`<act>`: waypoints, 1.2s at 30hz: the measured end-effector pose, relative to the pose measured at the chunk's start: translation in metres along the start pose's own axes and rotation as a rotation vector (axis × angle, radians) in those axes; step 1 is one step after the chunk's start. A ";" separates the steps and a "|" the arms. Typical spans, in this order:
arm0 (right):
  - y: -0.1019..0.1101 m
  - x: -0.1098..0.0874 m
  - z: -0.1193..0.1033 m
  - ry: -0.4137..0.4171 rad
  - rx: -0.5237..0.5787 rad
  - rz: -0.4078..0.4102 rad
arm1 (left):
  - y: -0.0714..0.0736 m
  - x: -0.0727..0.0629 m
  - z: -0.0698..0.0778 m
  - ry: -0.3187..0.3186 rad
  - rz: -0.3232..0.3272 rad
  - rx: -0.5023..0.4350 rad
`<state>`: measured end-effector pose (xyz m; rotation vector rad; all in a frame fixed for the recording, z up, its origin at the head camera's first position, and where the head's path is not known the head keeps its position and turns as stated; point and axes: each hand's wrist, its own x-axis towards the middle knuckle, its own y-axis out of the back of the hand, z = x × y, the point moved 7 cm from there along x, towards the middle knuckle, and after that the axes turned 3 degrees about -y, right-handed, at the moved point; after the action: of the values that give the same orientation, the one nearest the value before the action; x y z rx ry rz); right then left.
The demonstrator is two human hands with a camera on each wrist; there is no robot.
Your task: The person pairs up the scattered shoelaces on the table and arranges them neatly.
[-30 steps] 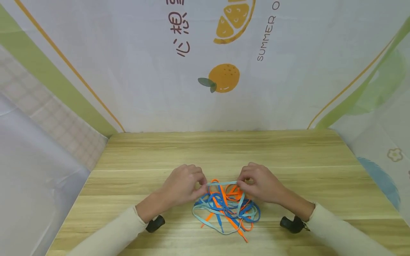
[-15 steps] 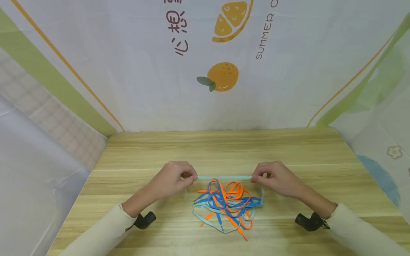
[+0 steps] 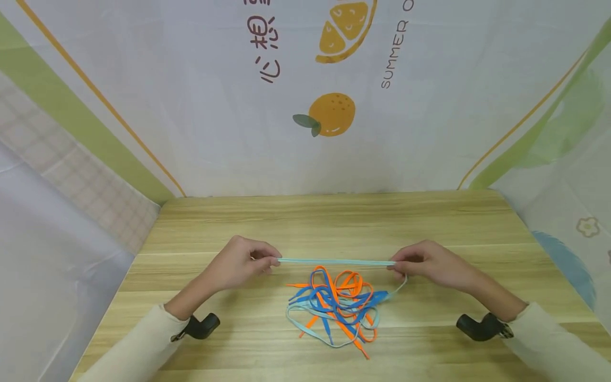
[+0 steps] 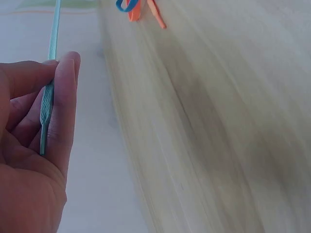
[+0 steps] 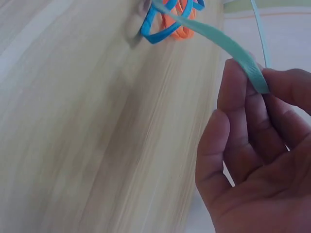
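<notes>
A light teal shoelace [image 3: 336, 261] runs taut and nearly level between both hands, beyond the pile. The left hand [image 3: 245, 262] pinches it between thumb and forefinger; in the left wrist view its narrow tipped end [image 4: 43, 138] lies along the fingers. The right hand [image 3: 425, 265] pinches the same lace at the fingertips, and from there the lace [image 5: 218, 39] droops back to the pile. On the table between the hands lies a tangle of orange [image 3: 351, 285], blue [image 3: 329, 291] and teal laces [image 3: 305, 330]. How the strands cross inside the tangle is hard to make out.
The wood-grain table [image 3: 215, 223] meets a white printed cloth [image 3: 229, 132] at its back edge. More cloth hangs at both sides. A black wrist mount sits at each cuff, on the left [image 3: 202, 325] and the right [image 3: 479, 326].
Both hands have moved apart, each outward, and the teal stretch between them has grown longer. Part of the teal lace has come out of the pile's right side.
</notes>
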<state>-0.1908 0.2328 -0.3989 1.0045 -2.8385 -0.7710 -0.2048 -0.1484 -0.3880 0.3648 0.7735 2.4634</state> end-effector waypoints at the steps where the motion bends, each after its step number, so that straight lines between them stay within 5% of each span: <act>1: 0.001 -0.001 0.000 0.000 0.002 -0.005 | 0.002 -0.001 -0.001 0.015 0.003 -0.010; 16: 0.012 -0.011 0.014 -0.101 -0.045 0.002 | 0.023 -0.015 -0.015 0.104 0.023 -0.037; 36: 0.028 -0.033 0.026 -0.121 -0.044 0.019 | 0.044 -0.029 -0.027 0.116 0.054 0.037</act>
<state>-0.1860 0.2827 -0.4048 0.9552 -2.9124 -0.9195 -0.2092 -0.2078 -0.3866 0.2619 0.8689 2.5418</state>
